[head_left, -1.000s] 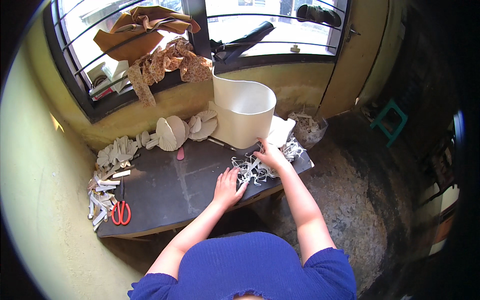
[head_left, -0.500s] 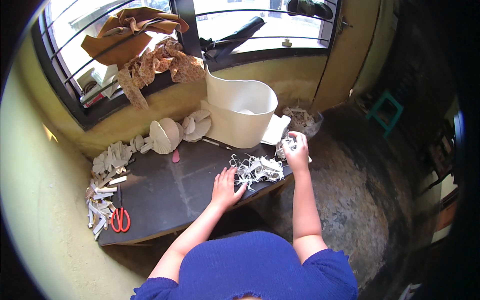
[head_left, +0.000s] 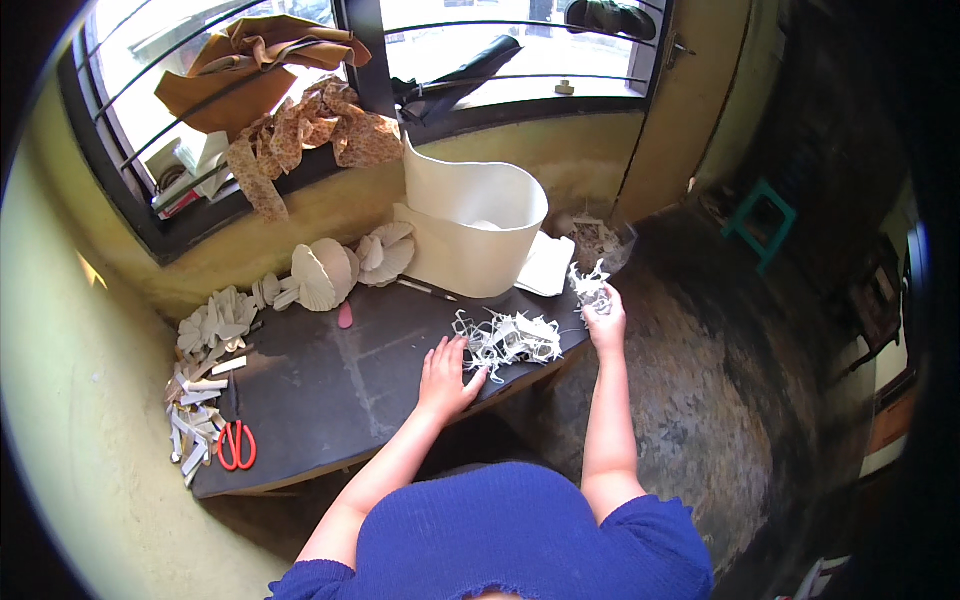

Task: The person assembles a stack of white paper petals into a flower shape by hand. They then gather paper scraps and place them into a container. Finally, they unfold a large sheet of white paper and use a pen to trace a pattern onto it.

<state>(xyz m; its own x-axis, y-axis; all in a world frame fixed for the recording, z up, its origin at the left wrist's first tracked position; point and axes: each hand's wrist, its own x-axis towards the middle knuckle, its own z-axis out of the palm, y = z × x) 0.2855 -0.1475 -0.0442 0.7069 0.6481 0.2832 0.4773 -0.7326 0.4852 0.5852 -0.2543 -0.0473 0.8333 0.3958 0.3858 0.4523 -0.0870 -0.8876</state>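
We see a deep blue, ribbed top (head_left: 470,530) with short, ruffle-edged sleeves (head_left: 660,530); the left hand (head_left: 448,382) and right hand (head_left: 606,322) are bare.

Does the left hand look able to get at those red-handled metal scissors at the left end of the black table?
Probably yes: the left hand lies open beside the curly white scraps, and nothing stands between it and the red-handled scissors across the black tabletop.

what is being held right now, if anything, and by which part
The right hand grips a tangled bunch of white scraps by its lower part, ends sticking out above; the left hand holds nothing.
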